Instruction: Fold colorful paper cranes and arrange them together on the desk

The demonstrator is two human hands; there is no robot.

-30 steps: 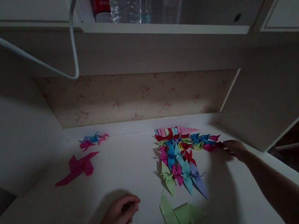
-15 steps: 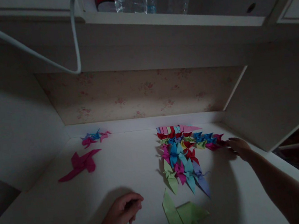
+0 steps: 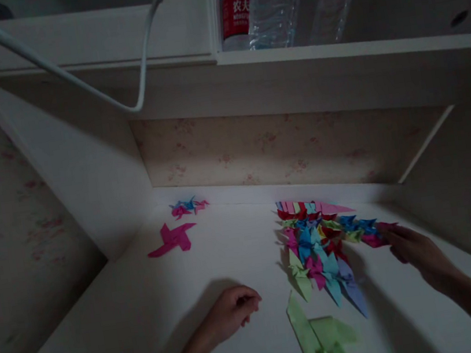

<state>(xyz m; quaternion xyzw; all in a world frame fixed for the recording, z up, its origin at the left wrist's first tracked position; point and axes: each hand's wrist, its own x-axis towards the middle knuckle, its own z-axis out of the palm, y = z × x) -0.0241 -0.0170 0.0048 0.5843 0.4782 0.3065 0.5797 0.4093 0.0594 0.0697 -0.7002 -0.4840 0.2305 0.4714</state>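
My right hand is at the right end of tight rows of small folded paper cranes in many colours. Its fingers are closed at a dark red or magenta paper crane, mostly hidden beneath them; a magenta crane lies just left of the fingertips. My left hand rests on the white desktop with loosely curled fingers and nothing visible in them. Between the hands, nearer to me, lies a large light green folded paper piece. A flat magenta folded paper piece lies farther back on the left.
Small blue and pink cranes sit by the back left corner. Striped folded paper lies behind the rows. Overhead, a shelf holds plastic bottles, and a white cable hangs down. Side panels enclose the desk.
The view has turned left, so everything sits farther right in the picture. My right hand has shifted slightly over the cranes at the row's end. My left hand keeps its curled pose.
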